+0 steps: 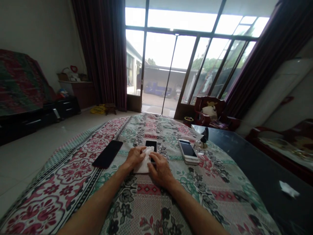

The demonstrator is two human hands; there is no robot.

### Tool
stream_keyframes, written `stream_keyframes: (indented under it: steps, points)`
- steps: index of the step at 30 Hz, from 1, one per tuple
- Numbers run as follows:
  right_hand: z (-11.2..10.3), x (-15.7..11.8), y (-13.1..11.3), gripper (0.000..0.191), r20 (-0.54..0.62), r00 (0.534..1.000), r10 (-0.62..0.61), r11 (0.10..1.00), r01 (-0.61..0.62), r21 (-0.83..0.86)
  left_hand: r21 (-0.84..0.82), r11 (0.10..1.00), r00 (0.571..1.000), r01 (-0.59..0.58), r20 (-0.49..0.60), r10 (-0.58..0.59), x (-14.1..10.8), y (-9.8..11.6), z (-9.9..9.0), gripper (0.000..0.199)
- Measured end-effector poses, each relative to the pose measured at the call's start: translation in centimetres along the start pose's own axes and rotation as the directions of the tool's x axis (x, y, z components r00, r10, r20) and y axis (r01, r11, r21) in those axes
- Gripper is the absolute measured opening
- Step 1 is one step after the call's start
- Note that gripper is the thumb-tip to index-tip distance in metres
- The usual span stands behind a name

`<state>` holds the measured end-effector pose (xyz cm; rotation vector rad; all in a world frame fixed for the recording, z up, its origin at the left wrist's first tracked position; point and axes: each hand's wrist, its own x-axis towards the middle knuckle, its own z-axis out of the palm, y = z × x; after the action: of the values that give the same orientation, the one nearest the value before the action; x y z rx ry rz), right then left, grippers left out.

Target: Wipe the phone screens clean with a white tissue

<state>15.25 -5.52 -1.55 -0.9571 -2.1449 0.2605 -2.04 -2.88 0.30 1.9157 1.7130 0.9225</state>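
A white tissue [143,165] lies partly over a white-framed phone [152,143] at the middle of the table. My left hand [136,156] is closed on the tissue's left side, its fingertips near the phone. On the other side my right hand [160,168] has its fingers bent over the phone's lower right part, with the thumb by the tissue; whether it grips anything is unclear. The phone's lower part is hidden by the tissue and fingers. Left of my hands lies a larger black phone [108,154]. A stack of white phones [188,151] rests to the right.
A patterned cloth [156,209] covers the round table. Behind the phone stack stands a small clear object with a black top [204,137]. A dark table [246,163] adjoins on the right, with a crumpled white tissue [289,189] on it. Glass doors stand beyond.
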Motion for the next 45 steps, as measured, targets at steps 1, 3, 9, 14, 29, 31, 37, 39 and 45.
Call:
stream_keyframes:
  steps: [1,3,9,14,29,31,37,39,45]
  points:
    - [0.0,0.0,0.0,0.033,0.003,1.0,0.014,1.0,-0.014,-0.011,-0.019,1.0,1.0,0.009,0.002,-0.009,0.0,0.2,0.2,0.039]
    - [0.1,0.1,-0.1,0.033,0.006,0.998,0.056,0.998,-0.056,-0.034,-0.066,0.998,1.0,0.009,0.016,-0.008,0.0,0.6,0.5,0.039]
    - [0.5,0.7,-0.3,0.045,0.01,0.99,0.141,0.985,-0.139,-0.106,-0.147,0.985,0.993,0.09,-0.063,-0.1,0.6,-0.1,0.2,0.041]
    - [-1.3,1.5,1.7,0.041,-0.079,0.971,0.224,0.963,-0.233,-0.133,0.165,0.984,0.982,0.063,-0.186,-0.032,0.1,0.2,0.6,0.044]
    - [-2.6,1.2,4.1,0.034,-0.082,0.928,0.362,0.89,-0.371,-0.264,0.382,0.92,0.996,0.086,-0.063,-0.067,-1.6,3.3,3.3,0.103]
    - [-2.6,1.2,4.2,0.032,-0.076,0.931,0.356,0.892,-0.363,-0.267,0.384,0.92,0.996,0.078,-0.002,-0.084,-1.2,3.2,2.9,0.102]
    - [-2.8,1.1,4.5,0.041,-0.058,0.924,0.379,0.877,-0.379,-0.296,0.3,0.942,0.928,-0.153,0.372,0.032,-0.4,0.8,-0.2,0.105]
    - [-2.9,1.0,4.5,0.046,-0.069,0.925,0.373,0.878,-0.377,-0.295,0.302,0.942,0.921,-0.15,0.39,0.021,-0.3,-0.1,-1.2,0.108]
    - [-3.2,1.0,4.4,0.053,-0.124,0.943,0.309,0.914,-0.331,-0.236,0.356,0.932,0.944,-0.065,0.325,-0.058,-0.4,-1.1,-3.0,0.075]
